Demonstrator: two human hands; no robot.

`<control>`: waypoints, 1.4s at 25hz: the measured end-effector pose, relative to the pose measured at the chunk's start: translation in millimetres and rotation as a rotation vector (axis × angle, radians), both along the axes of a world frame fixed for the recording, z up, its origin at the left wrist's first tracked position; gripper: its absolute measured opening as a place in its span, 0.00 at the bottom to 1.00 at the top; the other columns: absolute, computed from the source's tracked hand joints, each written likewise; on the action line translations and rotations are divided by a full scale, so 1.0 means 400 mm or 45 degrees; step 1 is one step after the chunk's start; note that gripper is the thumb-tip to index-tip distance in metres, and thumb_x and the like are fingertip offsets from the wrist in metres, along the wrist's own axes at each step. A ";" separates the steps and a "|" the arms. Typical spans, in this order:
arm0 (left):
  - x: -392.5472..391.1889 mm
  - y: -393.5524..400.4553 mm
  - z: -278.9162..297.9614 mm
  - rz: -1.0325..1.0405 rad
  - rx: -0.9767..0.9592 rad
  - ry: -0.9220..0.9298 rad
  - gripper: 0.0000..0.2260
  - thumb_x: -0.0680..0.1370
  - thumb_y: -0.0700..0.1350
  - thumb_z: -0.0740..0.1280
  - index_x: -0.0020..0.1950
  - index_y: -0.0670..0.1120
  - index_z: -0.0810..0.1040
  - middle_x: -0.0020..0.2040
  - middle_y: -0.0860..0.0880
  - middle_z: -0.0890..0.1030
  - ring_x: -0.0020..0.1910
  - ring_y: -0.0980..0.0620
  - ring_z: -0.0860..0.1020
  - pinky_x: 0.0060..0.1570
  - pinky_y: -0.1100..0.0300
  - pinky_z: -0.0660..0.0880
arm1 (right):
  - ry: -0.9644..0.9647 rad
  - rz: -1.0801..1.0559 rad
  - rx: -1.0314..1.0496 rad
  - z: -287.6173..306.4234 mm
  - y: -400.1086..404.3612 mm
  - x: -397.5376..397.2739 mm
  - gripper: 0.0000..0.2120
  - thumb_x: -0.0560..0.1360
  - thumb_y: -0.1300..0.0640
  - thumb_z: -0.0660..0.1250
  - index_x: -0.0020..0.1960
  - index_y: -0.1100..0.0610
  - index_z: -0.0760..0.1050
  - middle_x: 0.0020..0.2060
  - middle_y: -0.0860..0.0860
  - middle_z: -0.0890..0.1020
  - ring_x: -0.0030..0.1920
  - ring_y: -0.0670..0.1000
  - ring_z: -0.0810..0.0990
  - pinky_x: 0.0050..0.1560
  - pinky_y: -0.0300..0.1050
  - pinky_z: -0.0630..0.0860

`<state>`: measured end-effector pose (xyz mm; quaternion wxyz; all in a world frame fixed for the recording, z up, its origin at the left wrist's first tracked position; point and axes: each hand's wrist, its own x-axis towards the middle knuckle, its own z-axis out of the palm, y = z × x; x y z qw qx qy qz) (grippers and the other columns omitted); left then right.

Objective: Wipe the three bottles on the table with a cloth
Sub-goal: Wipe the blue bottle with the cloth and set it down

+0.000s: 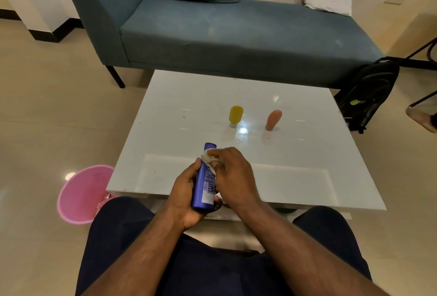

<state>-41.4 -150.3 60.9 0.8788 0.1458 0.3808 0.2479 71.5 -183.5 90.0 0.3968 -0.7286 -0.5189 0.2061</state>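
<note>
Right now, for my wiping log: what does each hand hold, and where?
The left hand grips the blue bottle around its lower body. The right hand pinches the white cloth against the bottle's upper part.

Both bare forearms reach up from the bottom of the frame and meet at centre. The left hand (186,191) curls palm-up in a grip; the right hand (230,172) arches over it — fingertips pinched together.

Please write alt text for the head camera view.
A left hand grips a blue plastic bottle while the right hand rubs it with a white cloth; yellow and orange bottles stand on the glossy white table.
</note>
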 end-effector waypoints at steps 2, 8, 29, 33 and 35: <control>-0.003 0.001 -0.003 0.002 -0.009 -0.033 0.22 0.75 0.58 0.68 0.62 0.43 0.82 0.46 0.42 0.83 0.42 0.45 0.82 0.47 0.50 0.77 | -0.095 0.124 0.018 -0.014 -0.036 -0.026 0.11 0.76 0.59 0.65 0.55 0.48 0.79 0.50 0.42 0.77 0.51 0.41 0.75 0.56 0.35 0.72; 0.011 -0.005 -0.002 -0.059 0.010 0.039 0.20 0.80 0.58 0.63 0.59 0.44 0.81 0.44 0.43 0.83 0.37 0.47 0.81 0.37 0.54 0.75 | -0.174 0.003 0.030 -0.003 0.017 0.047 0.11 0.74 0.65 0.65 0.53 0.54 0.81 0.50 0.47 0.77 0.52 0.45 0.77 0.57 0.39 0.74; 0.019 -0.006 -0.012 0.051 0.225 0.189 0.17 0.81 0.56 0.62 0.59 0.44 0.80 0.41 0.44 0.84 0.34 0.49 0.81 0.34 0.54 0.78 | -0.114 0.141 0.017 -0.017 0.022 0.038 0.06 0.78 0.52 0.63 0.53 0.48 0.76 0.49 0.46 0.77 0.50 0.42 0.77 0.49 0.37 0.76; 0.015 -0.008 -0.005 0.086 0.133 0.096 0.18 0.81 0.55 0.62 0.59 0.43 0.81 0.43 0.42 0.84 0.36 0.47 0.82 0.35 0.54 0.80 | -0.401 0.146 0.083 -0.015 -0.003 0.017 0.13 0.77 0.57 0.65 0.61 0.53 0.77 0.53 0.50 0.78 0.53 0.51 0.76 0.56 0.43 0.75; 0.011 -0.004 -0.008 0.110 0.069 0.040 0.19 0.81 0.55 0.63 0.62 0.42 0.80 0.45 0.41 0.84 0.40 0.46 0.83 0.40 0.52 0.81 | -0.463 0.310 0.107 -0.023 -0.037 -0.005 0.14 0.76 0.55 0.66 0.61 0.52 0.77 0.55 0.51 0.79 0.54 0.52 0.76 0.57 0.44 0.74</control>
